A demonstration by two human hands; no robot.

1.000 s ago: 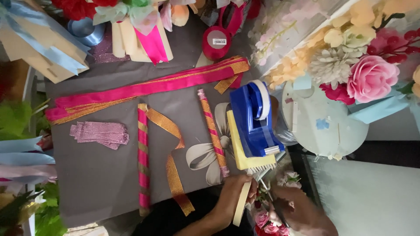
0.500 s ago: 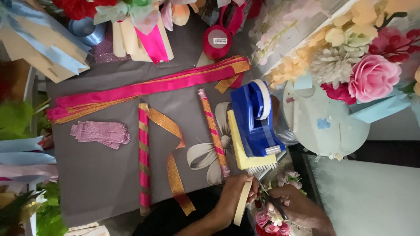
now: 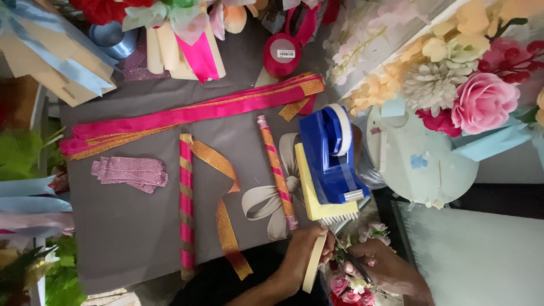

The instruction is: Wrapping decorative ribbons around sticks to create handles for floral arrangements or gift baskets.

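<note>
Cream strip (image 3: 313,265) pinched in my left hand (image 3: 303,255), scissors (image 3: 348,262) in my right hand (image 3: 385,269).

I grasp the strip between thumb and fingers just below the blue tape dispenser (image 3: 331,156), at the near edge of the grey mat (image 3: 130,226). My right hand is closed around the scissors, blades angled toward the strip's top. My fingertips sit close to the blades, so a slip could nick them; a loose pinch could let the strip twist and the cut run crooked.
</note>
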